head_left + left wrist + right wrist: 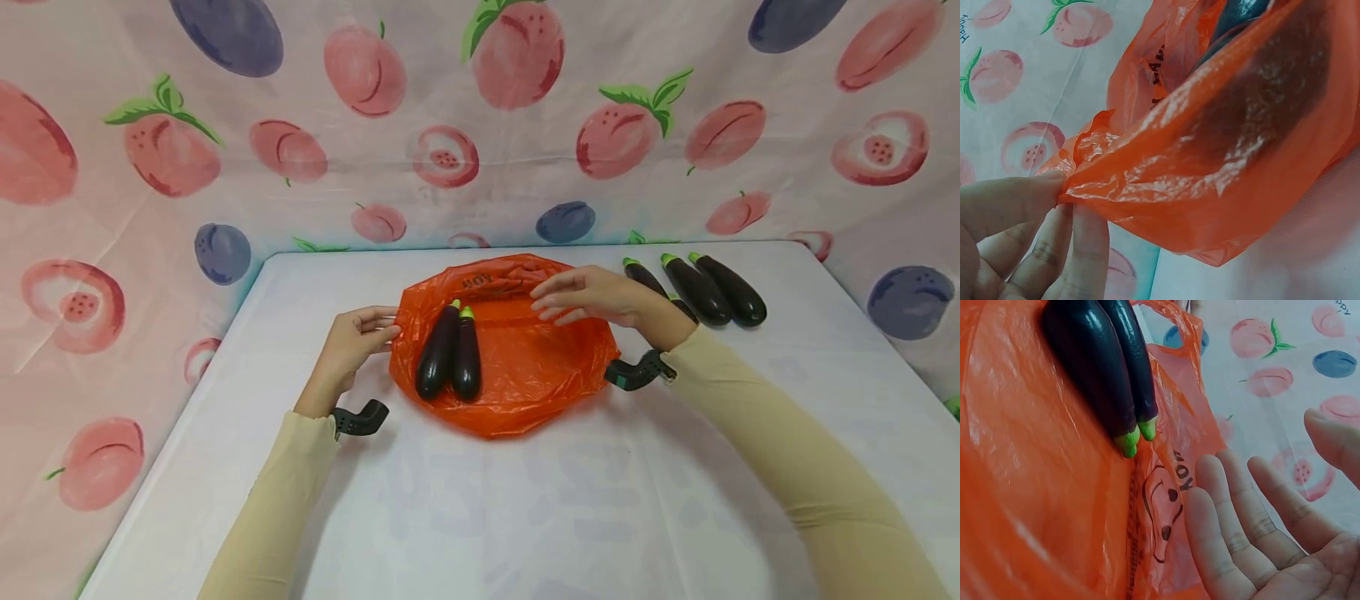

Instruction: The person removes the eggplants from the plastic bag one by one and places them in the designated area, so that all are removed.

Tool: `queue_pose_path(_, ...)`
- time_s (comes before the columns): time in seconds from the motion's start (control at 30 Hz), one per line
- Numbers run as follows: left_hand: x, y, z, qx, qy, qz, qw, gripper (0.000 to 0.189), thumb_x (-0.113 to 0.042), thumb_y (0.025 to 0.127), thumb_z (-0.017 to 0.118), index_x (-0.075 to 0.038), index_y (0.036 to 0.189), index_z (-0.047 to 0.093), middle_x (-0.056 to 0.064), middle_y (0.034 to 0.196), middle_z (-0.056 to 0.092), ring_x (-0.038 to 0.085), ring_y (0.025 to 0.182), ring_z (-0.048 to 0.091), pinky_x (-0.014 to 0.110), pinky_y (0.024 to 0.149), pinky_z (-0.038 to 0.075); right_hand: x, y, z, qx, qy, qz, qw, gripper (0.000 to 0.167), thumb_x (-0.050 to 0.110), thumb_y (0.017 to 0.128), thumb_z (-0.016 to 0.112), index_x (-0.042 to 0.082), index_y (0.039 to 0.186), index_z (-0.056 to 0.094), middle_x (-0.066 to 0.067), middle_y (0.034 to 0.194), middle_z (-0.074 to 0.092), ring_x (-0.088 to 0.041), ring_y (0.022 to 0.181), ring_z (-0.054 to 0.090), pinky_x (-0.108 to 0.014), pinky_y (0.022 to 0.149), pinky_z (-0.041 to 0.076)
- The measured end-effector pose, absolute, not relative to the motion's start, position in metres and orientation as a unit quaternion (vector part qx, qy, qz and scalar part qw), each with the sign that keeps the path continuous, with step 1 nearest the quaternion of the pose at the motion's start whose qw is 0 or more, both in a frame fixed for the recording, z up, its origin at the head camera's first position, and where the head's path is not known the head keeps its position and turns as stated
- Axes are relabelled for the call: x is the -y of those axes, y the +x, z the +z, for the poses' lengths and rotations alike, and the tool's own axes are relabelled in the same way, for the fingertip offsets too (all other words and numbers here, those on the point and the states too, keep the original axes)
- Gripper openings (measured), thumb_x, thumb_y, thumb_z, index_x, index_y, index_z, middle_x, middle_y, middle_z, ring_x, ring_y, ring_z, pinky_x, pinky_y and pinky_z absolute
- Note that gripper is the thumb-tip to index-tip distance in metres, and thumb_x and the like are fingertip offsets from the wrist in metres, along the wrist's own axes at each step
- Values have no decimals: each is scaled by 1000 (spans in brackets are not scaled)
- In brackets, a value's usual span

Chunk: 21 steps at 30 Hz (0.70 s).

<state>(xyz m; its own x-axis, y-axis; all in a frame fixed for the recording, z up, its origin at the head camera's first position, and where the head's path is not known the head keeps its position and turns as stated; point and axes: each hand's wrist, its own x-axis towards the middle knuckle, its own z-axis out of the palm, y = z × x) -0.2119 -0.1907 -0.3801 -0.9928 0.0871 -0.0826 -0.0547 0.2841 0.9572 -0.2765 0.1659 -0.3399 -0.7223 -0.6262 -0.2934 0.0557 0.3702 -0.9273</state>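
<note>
An orange plastic bag lies spread open on the white table, with dark printing near its far edge. Inside it, on the left, two eggplants rest side by side, green stem ends pointing away. My left hand pinches the bag's left rim between thumb and fingers, which the left wrist view shows close up. Over the bag's far right part hovers my right hand, fingers apart and holding nothing. In the right wrist view its relaxed fingers stand beside the printed bag wall, near the eggplants' stem ends.
Several more eggplants lie at the table's back right, partly behind the right wrist. The white table meets a fruit-patterned cloth at its far edge. Each wrist wears a black camera mount.
</note>
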Motion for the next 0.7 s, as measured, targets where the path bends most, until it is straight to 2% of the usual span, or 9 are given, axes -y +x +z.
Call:
queue_pose_path(0.27, 190, -211, -380, -798, 4, 600, 59, 36, -11, 91, 61, 3, 123, 58, 2, 97, 68, 2, 79, 65, 21, 73, 57, -150, -280, -348, -751, -179, -545, 327, 40, 16, 96, 53, -4, 130, 49, -18, 125, 60, -31, 112, 60, -39, 96, 51)
queue_pose_path(0.47, 189, -211, -380, -795, 7, 603, 56, 36, -9, 90, 61, 4, 123, 57, -2, 93, 68, 1, 78, 65, 21, 73, 57, -139, -281, -352, -745, -174, -554, 330, 38, 15, 96, 52, -3, 130, 50, -21, 128, 57, -33, 115, 58, -46, 101, 46)
queue_pose_path(0.7, 189, -211, -380, -797, 3, 602, 55, 35, -10, 90, 61, 3, 122, 58, 3, 96, 68, 2, 79, 65, 21, 73, 57, -129, -283, -360, -738, -174, -563, 329, 38, 17, 96, 53, -3, 129, 50, -25, 130, 54, -29, 111, 61, -43, 99, 48)
